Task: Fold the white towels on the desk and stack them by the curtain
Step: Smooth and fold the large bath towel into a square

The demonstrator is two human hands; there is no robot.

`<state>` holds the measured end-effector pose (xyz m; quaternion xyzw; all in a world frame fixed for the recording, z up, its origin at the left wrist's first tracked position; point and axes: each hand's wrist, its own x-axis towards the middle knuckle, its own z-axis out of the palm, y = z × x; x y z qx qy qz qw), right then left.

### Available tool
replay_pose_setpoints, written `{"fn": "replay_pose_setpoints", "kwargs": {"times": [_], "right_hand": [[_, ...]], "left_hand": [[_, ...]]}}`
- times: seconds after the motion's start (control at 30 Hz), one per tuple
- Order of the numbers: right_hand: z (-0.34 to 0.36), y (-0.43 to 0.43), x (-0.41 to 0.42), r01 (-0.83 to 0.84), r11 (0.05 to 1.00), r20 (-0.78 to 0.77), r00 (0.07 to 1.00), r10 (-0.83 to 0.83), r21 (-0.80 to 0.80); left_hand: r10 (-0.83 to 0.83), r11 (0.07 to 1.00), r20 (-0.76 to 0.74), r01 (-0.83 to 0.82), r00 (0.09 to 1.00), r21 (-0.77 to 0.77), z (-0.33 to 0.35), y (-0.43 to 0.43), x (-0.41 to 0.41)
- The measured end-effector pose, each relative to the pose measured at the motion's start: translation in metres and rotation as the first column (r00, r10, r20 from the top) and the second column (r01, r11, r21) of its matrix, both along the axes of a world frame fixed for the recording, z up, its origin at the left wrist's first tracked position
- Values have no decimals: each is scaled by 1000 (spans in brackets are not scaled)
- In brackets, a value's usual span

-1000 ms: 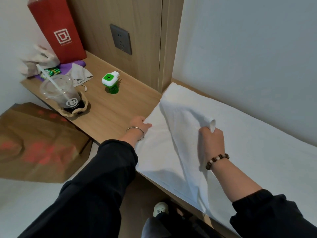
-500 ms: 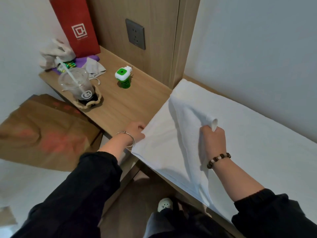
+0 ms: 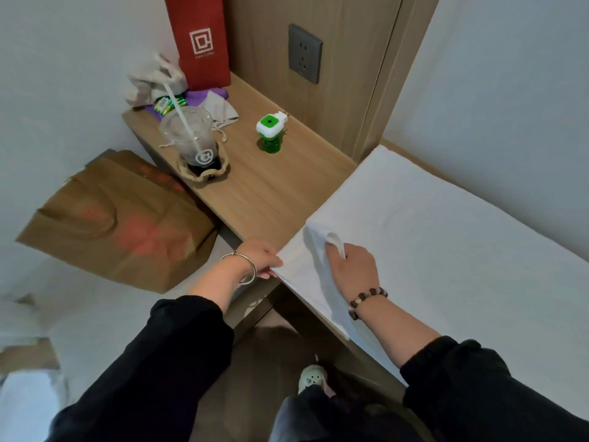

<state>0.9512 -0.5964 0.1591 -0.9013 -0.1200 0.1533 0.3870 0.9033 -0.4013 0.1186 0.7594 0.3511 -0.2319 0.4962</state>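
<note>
A large white towel (image 3: 446, 231) lies spread over the right part of the wooden desk (image 3: 271, 193), its near edge hanging over the desk's front. My left hand (image 3: 259, 258), with a metal bangle on the wrist, pinches the towel's near left corner at the desk edge. My right hand (image 3: 352, 266), with a bead bracelet on the wrist, grips a bunched fold of the same towel and holds it low over the cloth, just right of the left hand. No curtain is in view.
On the desk's left stand an iced drink cup with a straw (image 3: 194, 145), a green and white plug-in device (image 3: 270, 132), a red paper bag (image 3: 200, 39) and crumpled cloths (image 3: 153, 81). A brown paper bag (image 3: 118, 221) lies left of the desk. A wall socket (image 3: 304, 54) sits above.
My right hand has brought its raised fold down and left toward the towel's near left corner. My left hand slid back along the edge to that corner.
</note>
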Motion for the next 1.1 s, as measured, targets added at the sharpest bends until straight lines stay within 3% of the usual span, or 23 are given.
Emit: {"fn": "replay_pose_setpoints", "kwargs": {"times": [0.13, 0.27, 0.33, 0.4, 0.5, 0.57, 0.63, 0.7, 0.77, 0.87, 0.93, 1.0, 1.1], "right_hand": [[-23, 16, -12, -49, 988, 40, 998, 55, -148], [-37, 35, -29, -133, 958, -126, 987, 104, -254], [-38, 36, -32, -155, 970, -183, 976, 121, -185], [-34, 32, -31, -103, 995, -307, 947, 98, 0], [-24, 18, -24, 9, 959, -494, 859, 138, 284], [-22, 11, -15, -92, 968, -388, 904, 180, 235], [-21, 9, -3, -277, 958, -168, 943, 286, 76], [-22, 18, 9, -486, 868, 55, 868, 493, -101], [-24, 33, 21, -615, 741, 152, 733, 663, -268], [-26, 56, 35, -703, 555, 129, 563, 817, -445], [-26, 66, 42, -736, 481, 68, 515, 855, -477], [-24, 73, 48, -770, 466, 5, 516, 856, -436], [-17, 81, 55, -803, 522, -121, 571, 812, -287]], "left_hand": [[174, 979, 33, -170, 984, -113, -4, -3, -8], [260, 950, 54, -246, 964, -193, -1, -2, -12], [306, 926, 50, -286, 951, -247, 1, -4, -13], [321, 917, 45, -299, 946, -264, 3, -5, -13], [276, 950, 90, -257, 957, -181, 5, -7, -11], [230, 969, 138, -213, 963, -126, 3, -7, -11], [215, 970, 143, -193, 966, -149, 0, -5, -12], [255, 950, 115, -227, 960, -214, -5, -3, -15], [335, 908, 98, -293, 937, -300, -10, -1, -18], [457, 816, 67, -389, 887, -427, -16, 0, -25], [498, 773, 49, -417, 866, -478, -20, -1, -29], [493, 775, 78, -397, 867, -491, -21, -2, -32], [457, 807, 132, -348, 880, -477, -21, -3, -34]]}}
